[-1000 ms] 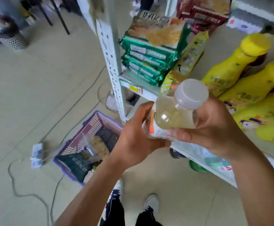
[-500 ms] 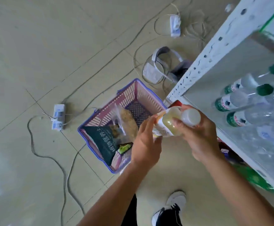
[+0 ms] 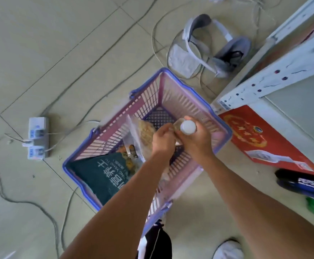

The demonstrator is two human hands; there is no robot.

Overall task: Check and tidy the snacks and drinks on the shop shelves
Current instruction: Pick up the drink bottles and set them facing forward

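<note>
A small drink bottle [image 3: 187, 127] with a white cap stands upright over the pink and purple shopping basket [image 3: 173, 86] on the floor. My right hand [image 3: 196, 142] grips the bottle just below its cap. My left hand [image 3: 163, 143] holds the bottle's lower body from the left; most of the bottle is hidden by both hands. Inside the basket lie a dark green snack bag [image 3: 104, 176] and a clear packet of dried noodles [image 3: 145, 135].
A white shelf upright [image 3: 275, 79] stands at the right, with a red box [image 3: 255, 139] and a dark bottle [image 3: 302, 182] under it. A grey bag [image 3: 199, 53] lies beyond the basket. A power strip [image 3: 37, 137] and cables cross the floor at left.
The view has swung down from the shelf to the floor. Both hands have carried the bottle down and over the basket.
</note>
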